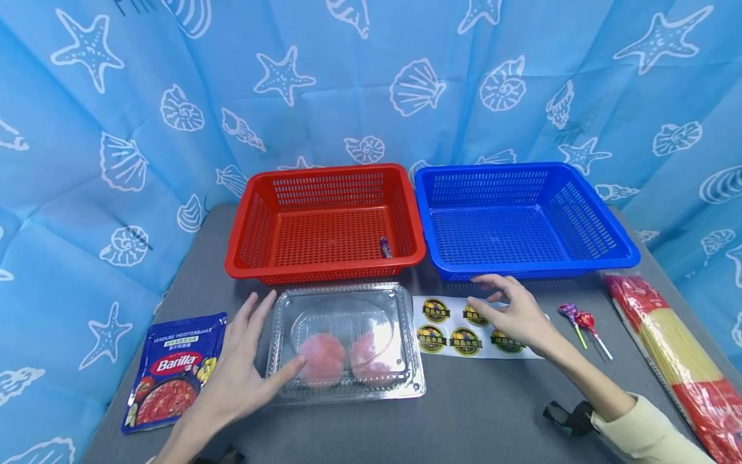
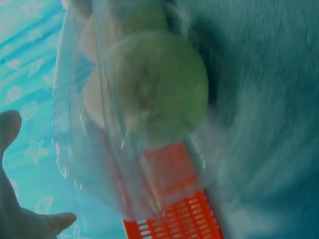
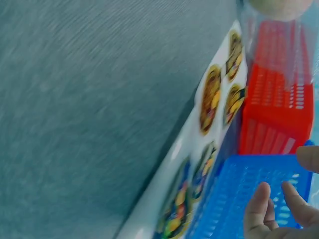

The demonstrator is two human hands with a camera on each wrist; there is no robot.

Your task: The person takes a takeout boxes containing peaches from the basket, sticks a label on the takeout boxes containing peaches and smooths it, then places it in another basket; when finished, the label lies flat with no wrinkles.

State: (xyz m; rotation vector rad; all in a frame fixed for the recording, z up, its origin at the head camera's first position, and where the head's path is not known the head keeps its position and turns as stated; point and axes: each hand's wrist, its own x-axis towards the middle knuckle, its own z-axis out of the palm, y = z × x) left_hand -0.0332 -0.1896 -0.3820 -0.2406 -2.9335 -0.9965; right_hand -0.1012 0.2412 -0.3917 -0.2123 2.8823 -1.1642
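Two bare hands hover low over a grey table (image 1: 493, 412) hung about with blue seashell cloth: the left hand (image 1: 240, 380), fingers spread and relaxed, lies against the left edge of a clear clamshell box (image 1: 348, 341) holding two pink rounds, its fingertips touching the lid as if to steady it, while the right hand (image 1: 516, 312), equally loose and grasping nothing, rests on a sheet of round stickers (image 1: 458, 328) just beside the box. Both lie near the table's middle, in front of a red basket (image 1: 324, 222) and a blue basket (image 1: 522, 216) at the back edge. A sauce pouch (image 1: 174, 370) lies by the left edge, lollipops (image 1: 580, 322) and spaghetti (image 1: 672, 348) by the right
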